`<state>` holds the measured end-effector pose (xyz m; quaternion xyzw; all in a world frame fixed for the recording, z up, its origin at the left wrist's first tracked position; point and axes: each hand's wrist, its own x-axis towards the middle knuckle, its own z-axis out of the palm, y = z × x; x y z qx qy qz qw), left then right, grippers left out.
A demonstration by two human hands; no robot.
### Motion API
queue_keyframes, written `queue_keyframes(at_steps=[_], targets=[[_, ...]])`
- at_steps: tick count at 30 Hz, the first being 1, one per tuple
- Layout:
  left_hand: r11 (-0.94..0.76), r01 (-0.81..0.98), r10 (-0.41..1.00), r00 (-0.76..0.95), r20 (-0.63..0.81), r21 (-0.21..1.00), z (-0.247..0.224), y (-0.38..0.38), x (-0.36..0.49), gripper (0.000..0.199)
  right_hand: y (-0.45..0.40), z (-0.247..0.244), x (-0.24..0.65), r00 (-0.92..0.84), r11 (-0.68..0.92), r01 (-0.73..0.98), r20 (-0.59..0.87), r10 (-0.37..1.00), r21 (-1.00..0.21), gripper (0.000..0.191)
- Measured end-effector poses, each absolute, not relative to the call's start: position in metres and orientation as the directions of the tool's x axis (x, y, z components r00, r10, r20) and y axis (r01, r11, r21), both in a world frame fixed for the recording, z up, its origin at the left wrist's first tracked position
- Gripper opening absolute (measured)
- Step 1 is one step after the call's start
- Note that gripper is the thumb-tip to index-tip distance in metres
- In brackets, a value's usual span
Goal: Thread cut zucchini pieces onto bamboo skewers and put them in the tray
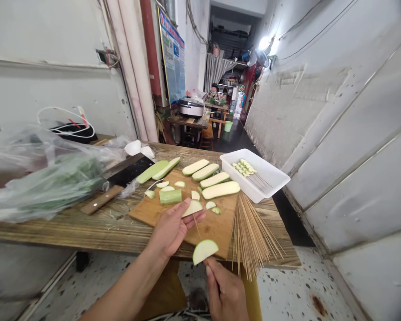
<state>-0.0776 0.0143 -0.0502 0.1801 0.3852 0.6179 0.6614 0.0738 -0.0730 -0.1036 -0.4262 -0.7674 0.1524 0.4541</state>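
Note:
My left hand (173,225) holds a pale half-round zucchini slice (193,207) over the wooden cutting board (220,232). Lower down, my right hand (225,287) grips a thin skewer with another half-round slice (205,251) on it. The skewer's upper end reaches the slice in my left hand. On the board lie a cut zucchini chunk (170,197), several small slices and several long halves (221,190). A fan of bare skewers (252,236) lies right of the board.
A white tray (274,177) with skewered slices stands at the right back. A cleaver (102,199) and plastic bags of greens (56,183) lie left. A person (214,92) sits far back beyond a rice cooker (190,107).

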Motion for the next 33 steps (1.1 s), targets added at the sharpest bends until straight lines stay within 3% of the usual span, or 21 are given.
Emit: queue_keyframes(at_steps=[9,18,28,33], targets=[[0.19,-0.702,0.949,-0.048,-0.312,0.686,-0.051,0.009,-0.069,0.01,-0.076,-0.111,0.073,-0.162,0.546,0.559,0.563,0.81,-0.624,0.031],[0.175,-0.652,0.963,-0.044,-0.267,0.738,-0.05,0.005,-0.068,0.01,-0.074,-0.107,0.076,-0.172,0.546,0.566,0.559,0.811,-0.618,0.03],[0.213,-0.673,0.948,-0.033,-0.316,0.708,-0.056,0.009,-0.076,0.01,-0.076,-0.1,0.076,-0.21,0.517,0.539,0.489,0.847,-0.665,0.032],[0.293,-0.718,0.951,0.15,-0.27,0.632,-0.052,0.008,-0.08,0.022,-0.074,-0.09,0.077,-0.192,0.492,0.406,0.454,0.87,-0.771,0.031]])
